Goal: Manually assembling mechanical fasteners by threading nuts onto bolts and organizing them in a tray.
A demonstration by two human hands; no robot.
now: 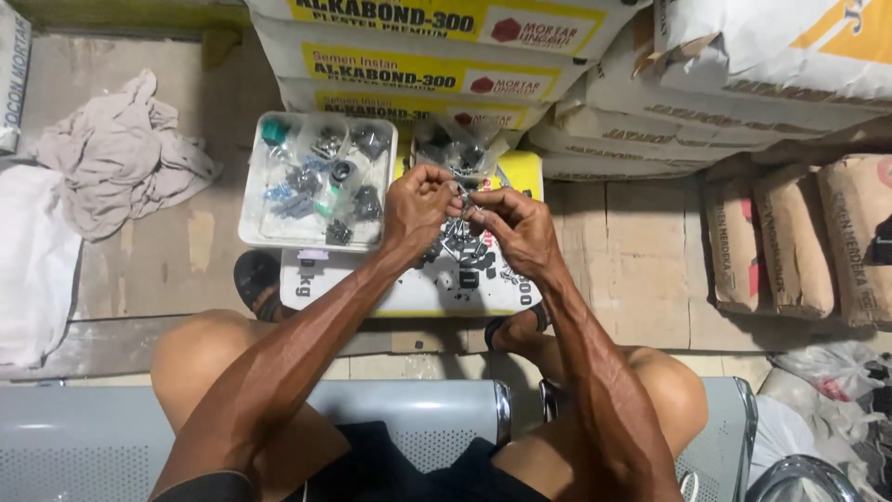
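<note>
Both hands, left hand [415,206] & right hand [514,226], pinch small silvery screws [462,195].

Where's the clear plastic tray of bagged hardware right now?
In the head view, the clear plastic tray sits on the floor left of the left hand, beside the loose screws and in front of the stacked sacks.

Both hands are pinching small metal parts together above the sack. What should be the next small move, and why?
Probably lower the small metal part a little toward the loose screws before letting go. The left hand and right hand pinch it in the air, between the clear tray and the open plastic bag, so a slip could scatter it.
</note>
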